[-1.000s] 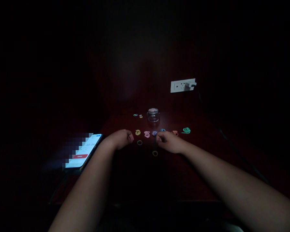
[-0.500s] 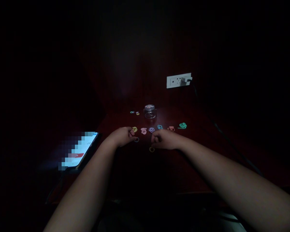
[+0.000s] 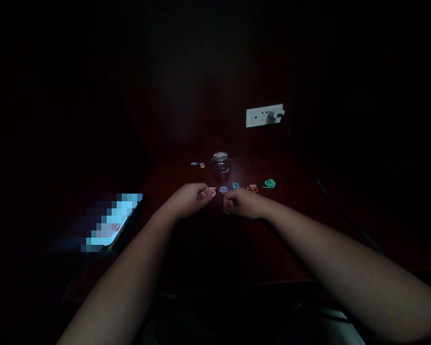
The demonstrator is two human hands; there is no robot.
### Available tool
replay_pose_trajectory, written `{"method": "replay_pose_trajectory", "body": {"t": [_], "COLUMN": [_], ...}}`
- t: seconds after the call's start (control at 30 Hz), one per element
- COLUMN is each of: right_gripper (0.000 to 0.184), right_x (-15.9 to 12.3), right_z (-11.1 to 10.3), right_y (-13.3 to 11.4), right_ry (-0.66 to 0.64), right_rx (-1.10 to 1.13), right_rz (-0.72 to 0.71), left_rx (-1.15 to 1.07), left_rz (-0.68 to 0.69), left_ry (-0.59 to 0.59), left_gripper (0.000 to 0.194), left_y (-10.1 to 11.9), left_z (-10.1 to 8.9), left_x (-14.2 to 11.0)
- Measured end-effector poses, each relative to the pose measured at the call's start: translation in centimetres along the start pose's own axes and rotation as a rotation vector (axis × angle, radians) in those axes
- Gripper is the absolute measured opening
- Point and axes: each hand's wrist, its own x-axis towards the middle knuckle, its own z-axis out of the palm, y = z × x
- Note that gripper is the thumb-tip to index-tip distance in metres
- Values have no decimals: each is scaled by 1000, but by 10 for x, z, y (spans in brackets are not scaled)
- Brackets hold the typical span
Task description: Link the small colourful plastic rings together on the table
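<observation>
My left hand (image 3: 193,199) is closed, fingertips pinched beside a pink cluster of small loops (image 3: 212,192); whatever they hold is hidden. My right hand (image 3: 244,203) is curled shut just in front of a purple cluster of loops (image 3: 223,190). Under its fingertips a small yellowish ring (image 3: 226,212) shows in part; I cannot tell whether it is gripped. Farther right in the same row lie blue loops (image 3: 235,185), orange loops (image 3: 252,188) and green loops (image 3: 269,183).
Behind the row stands a clear lidded jar (image 3: 221,163), with a few small coloured rings (image 3: 201,165) left of it. A lit phone (image 3: 117,223) lies at the left. A wall socket (image 3: 264,116) holds a plug, and a dark cable (image 3: 348,223) runs along the right.
My left hand has moved right, covering the spot of the yellow loops and the small bluish ring. My right fingers have come down over the yellowish ring. The view has shifted slightly.
</observation>
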Motion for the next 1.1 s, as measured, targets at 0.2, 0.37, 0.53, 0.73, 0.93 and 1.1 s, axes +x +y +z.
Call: {"method": "replay_pose_trajectory", "body": {"t": [0.2, 0.37, 0.53, 0.73, 0.93, 1.1], "right_gripper": [10, 14, 13, 19, 21, 21], "right_x": [2, 1, 0, 1, 3, 3], "right_z": [-1, -1, -3, -1, 0, -1], "right_y": [5, 4, 0, 6, 7, 4], "right_ry": [65, 118, 86, 109, 155, 191], "right_rx": [-32, -105, -89, -54, -19, -10], "right_rz": [23, 67, 12, -27, -3, 29], "left_rx": [-64, -27, -35, -127, -182, -119], "left_rz": [184, 187, 104, 56, 88, 73], "left_ry": [-144, -118, -60, -6, 3, -3], "left_gripper": [19, 19, 23, 25, 22, 25], "left_y": [10, 9, 5, 3, 9, 9], "left_z": [20, 31, 30, 34, 39, 41], "left_x": [4, 9, 11, 12, 11, 9]}}
